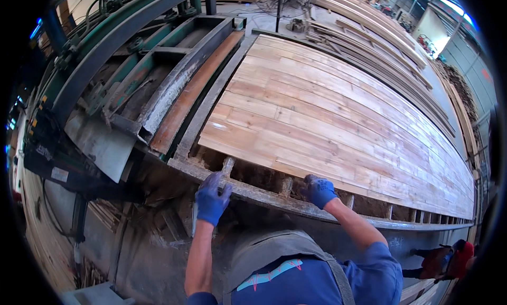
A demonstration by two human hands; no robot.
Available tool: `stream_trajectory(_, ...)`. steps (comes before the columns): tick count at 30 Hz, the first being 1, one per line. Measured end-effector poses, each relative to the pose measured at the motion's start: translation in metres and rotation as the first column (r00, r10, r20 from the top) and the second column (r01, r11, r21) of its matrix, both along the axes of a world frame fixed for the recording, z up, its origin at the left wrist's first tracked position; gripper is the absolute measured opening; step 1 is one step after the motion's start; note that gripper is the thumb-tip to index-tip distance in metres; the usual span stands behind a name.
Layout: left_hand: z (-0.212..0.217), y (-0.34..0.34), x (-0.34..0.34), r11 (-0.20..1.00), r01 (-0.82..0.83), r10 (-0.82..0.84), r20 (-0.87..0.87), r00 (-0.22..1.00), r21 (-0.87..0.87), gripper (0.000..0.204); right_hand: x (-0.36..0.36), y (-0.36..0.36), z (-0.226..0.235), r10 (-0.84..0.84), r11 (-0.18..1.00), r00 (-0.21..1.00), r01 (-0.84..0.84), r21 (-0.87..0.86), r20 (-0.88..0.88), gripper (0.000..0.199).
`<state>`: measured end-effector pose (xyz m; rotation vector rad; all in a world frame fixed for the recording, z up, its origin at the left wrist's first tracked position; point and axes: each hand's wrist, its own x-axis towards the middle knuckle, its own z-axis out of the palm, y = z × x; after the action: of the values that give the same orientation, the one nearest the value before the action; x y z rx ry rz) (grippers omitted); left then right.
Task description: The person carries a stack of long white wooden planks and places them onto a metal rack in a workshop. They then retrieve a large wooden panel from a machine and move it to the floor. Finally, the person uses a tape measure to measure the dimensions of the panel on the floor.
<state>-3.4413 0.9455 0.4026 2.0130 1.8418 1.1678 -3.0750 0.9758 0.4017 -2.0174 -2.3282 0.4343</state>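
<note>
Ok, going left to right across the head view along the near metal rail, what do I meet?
Grey metal chute → left hand in a blue glove on the metal rail → right hand, also gloved, at the near edge of the wooden plank panel → another person's crouched figure at far right.

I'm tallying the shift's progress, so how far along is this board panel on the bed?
Most of the bed already carries a tight sheet of wooden boards. In hand: the left hand and right hand, both in blue gloves, rest at the metal frame rail by the panel's near edge. Left: a strip of open slots along that near edge is uncovered.
</note>
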Motion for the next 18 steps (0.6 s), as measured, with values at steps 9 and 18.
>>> stream_trajectory(9, -0.019, 0.044, 0.04, 0.958, 0.081, -0.155, -0.259, 0.953, -0.276, 0.028, 0.001, 0.014, -0.021, -0.022, 0.979, 0.997, 0.037, 0.2, -0.076, 0.017)
stream_trajectory(18, -0.082, 0.114, 0.084, 0.956, 0.228, -0.277, -0.317, 0.907, -0.182, 0.021, 0.003, 0.021, -0.037, 0.02, 0.908, 0.974, 0.076, 0.411, -0.225, 0.012)
